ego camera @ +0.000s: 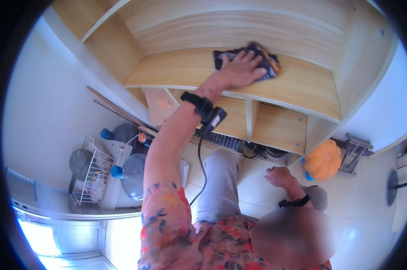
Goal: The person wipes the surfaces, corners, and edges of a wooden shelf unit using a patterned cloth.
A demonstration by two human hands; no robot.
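A crumpled dark patterned cloth [272, 62] with an orange-brown edge lies on the wide wooden shelf board [176, 67] of a light-wood cabinet. Pressed down on it is my left hand [244, 69], palm down with the fingers spread, holding the cloth against the board. The cloth hides the board under it. My right hand [278, 176] hangs low, near my right knee and below the cabinet, its fingers loosely curled and nothing visible in it. Both wrists wear black straps; a small black device with a cable sits on the left one.
Smaller compartments [279, 123] lie under the shelf. At left are a white wire rack [97, 182] and large water bottles [134, 179] with blue caps. An orange pumpkin-shaped stool [323, 160] and a small folding stool [355, 155] stand at right.
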